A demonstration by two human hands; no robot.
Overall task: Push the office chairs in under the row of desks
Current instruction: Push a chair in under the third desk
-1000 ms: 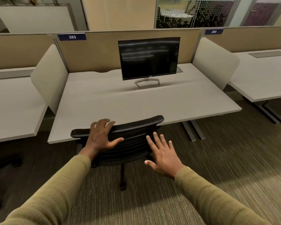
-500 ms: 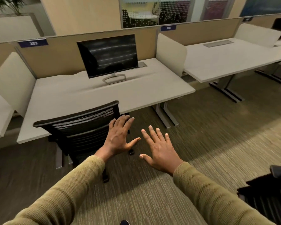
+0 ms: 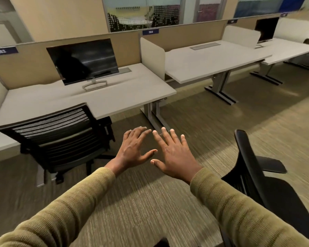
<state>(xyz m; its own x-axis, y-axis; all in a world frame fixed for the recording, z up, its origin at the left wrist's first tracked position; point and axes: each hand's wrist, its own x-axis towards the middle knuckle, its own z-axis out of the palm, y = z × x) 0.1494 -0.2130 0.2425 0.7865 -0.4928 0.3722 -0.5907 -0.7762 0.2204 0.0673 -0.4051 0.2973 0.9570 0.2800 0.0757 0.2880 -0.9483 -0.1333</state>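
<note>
A black mesh-backed office chair (image 3: pixel 59 138) stands tucked against the front edge of the desk (image 3: pixel 43 102) that carries a dark monitor (image 3: pixel 84 59). A second black chair (image 3: pixel 255 177) stands out on the carpet at the right, its back toward me, in front of the neighbouring desk (image 3: pixel 212 63). My left hand (image 3: pixel 134 148) and my right hand (image 3: pixel 173 152) hover side by side over the floor between the two chairs, fingers spread, touching neither chair.
Tan partition panels (image 3: pixel 185 32) run behind the desks, with pale side dividers (image 3: pixel 152 57) between them. Metal desk legs (image 3: pixel 153 113) stand on the carpet ahead of my hands. A third desk with a monitor (image 3: pixel 266 29) is at far right.
My left hand has come off the left chair's back. The view has swung right, so that chair now sits at the left and a second chair has come into view at the right.
</note>
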